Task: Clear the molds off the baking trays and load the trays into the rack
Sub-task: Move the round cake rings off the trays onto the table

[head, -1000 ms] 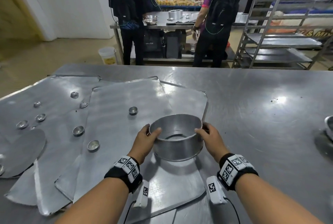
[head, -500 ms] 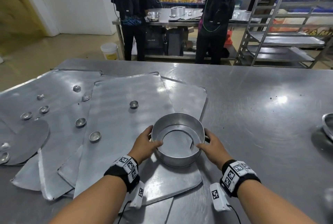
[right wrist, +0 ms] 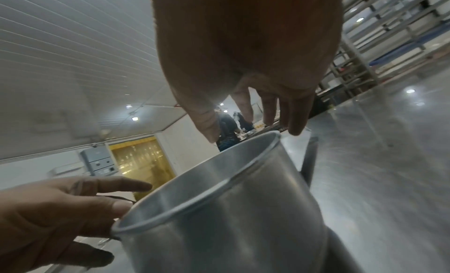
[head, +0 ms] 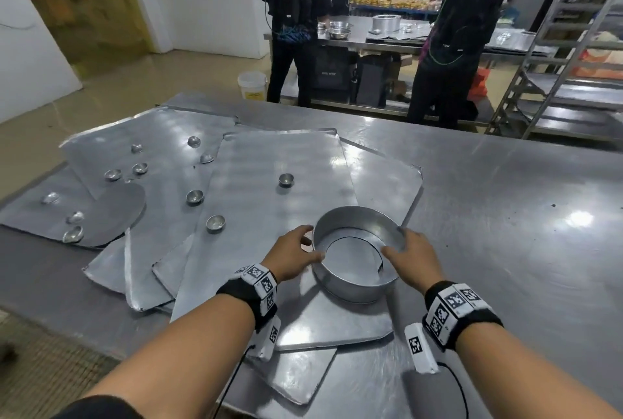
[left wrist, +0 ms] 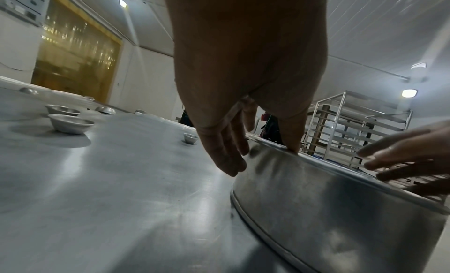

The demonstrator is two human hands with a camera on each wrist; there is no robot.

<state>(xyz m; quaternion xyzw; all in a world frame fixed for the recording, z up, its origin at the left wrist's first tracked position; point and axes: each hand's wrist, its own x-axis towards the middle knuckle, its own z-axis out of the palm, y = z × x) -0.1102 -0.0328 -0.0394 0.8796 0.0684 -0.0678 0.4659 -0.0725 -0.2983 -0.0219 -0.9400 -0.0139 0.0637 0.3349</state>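
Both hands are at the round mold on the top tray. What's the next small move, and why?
Probably close both hands on the round cake mold and lift it onto the table to its right. The left hand and right hand flank its rim with loose fingers, and it stands on the top baking tray, which can't be racked until cleared.

Round mold lowered flat onto baking tray, left hand and right hand loosened from firm grip

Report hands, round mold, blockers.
Left hand open, thumb on rim; right hand open above. Round silver metal mold on top baking tray. Small silver cups litter trays.
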